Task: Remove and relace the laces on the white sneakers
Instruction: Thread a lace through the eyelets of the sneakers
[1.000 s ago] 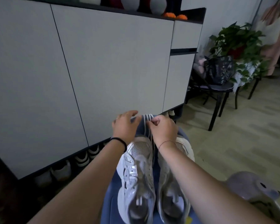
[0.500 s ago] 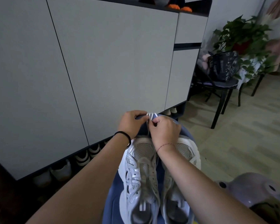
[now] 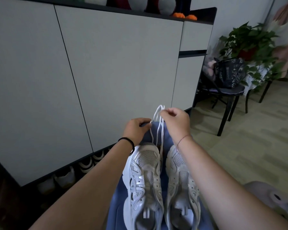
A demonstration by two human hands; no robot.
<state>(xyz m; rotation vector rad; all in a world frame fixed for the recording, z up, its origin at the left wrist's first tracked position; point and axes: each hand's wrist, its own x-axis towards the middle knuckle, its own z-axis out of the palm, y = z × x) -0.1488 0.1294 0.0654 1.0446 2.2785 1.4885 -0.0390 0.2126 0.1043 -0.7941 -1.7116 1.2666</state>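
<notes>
Where the blue fabric surface (image 3: 114,208) reaches its far edge, both hands hold the white round shoelaces (image 3: 160,127).

Item 1, pair of white mesh-and-leather sneakers: left sneaker (image 3: 145,176) and right sneaker (image 3: 181,180) lie side by side on the blue surface, toes toward its far edge, heels toward its near edge. Their eyelet rows look empty.

Item 2, laces: several strands run from the gap between the two toes up to the hands, with a loop standing above the right hand (image 3: 175,121).

Item 3, right hand: raised past the far edge, fingers (image 3: 165,112) curled, pinching the lace strands just below the loop.

Item 4, left hand (image 3: 137,130): lower, at the far edge beside the left toe, fingers (image 3: 145,126) pinching one strand. Black hair band (image 3: 128,141) on its wrist; thin red thread (image 3: 181,140) on the right wrist.

Item 5, surroundings: tall grey flat-fronted cabinet (image 3: 115,72) ahead, pale shoes (image 3: 86,163) in the gap beneath it; black chair (image 3: 229,97) carrying a black patterned bag (image 3: 228,72); leafy green potted plant (image 3: 246,39) behind it.
</notes>
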